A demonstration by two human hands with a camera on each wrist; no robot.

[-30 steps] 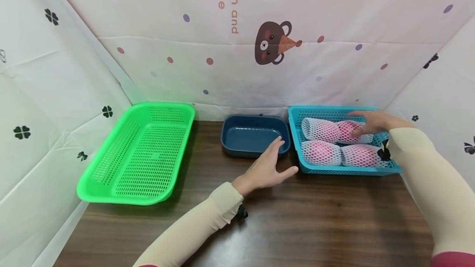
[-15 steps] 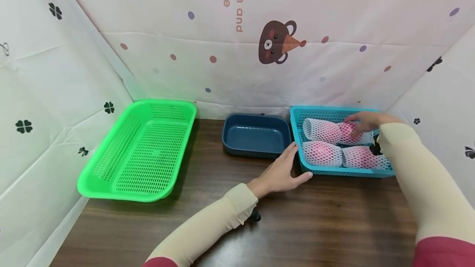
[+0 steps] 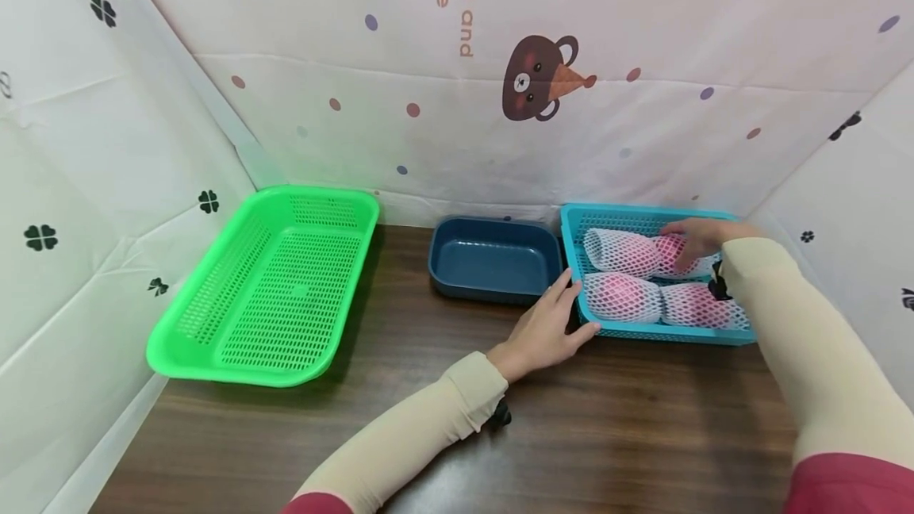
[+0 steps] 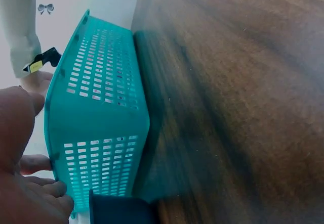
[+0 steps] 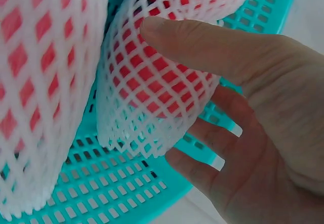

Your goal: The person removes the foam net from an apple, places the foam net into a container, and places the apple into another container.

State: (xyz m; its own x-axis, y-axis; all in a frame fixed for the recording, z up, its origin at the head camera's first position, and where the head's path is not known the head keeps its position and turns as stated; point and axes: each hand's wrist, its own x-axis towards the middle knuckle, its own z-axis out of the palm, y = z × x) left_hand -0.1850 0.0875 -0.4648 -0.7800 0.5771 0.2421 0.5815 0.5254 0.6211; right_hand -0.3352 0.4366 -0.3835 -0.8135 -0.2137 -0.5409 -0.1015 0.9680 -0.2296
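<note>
A blue perforated basket (image 3: 671, 332) at the right holds several pink-red, round things in white foam net sleeves, likely fruit. My right hand (image 3: 701, 236) reaches into its back right part. There, in the right wrist view, the thumb lies across one netted fruit (image 5: 157, 80) and the fingers go round its far side. A second netted fruit (image 5: 38, 77) lies close beside it. My left hand (image 3: 544, 331) rests at the basket's front left corner, fingers on the left rim and thumb at the front rim. The left wrist view shows these fingers (image 4: 38, 164) against the rim.
A dark blue shallow dish (image 3: 494, 258) stands just left of the blue basket. Further left is a large green perforated basket (image 3: 300, 292) with nothing in it. Patterned cloth walls (image 3: 343, 141) enclose the brown wooden table (image 3: 607, 427) at the back and sides.
My left hand has moved right, from beside the dark blue dish to the blue basket's corner. My right hand has come lower and slightly left, its fingers now round a netted fruit.
</note>
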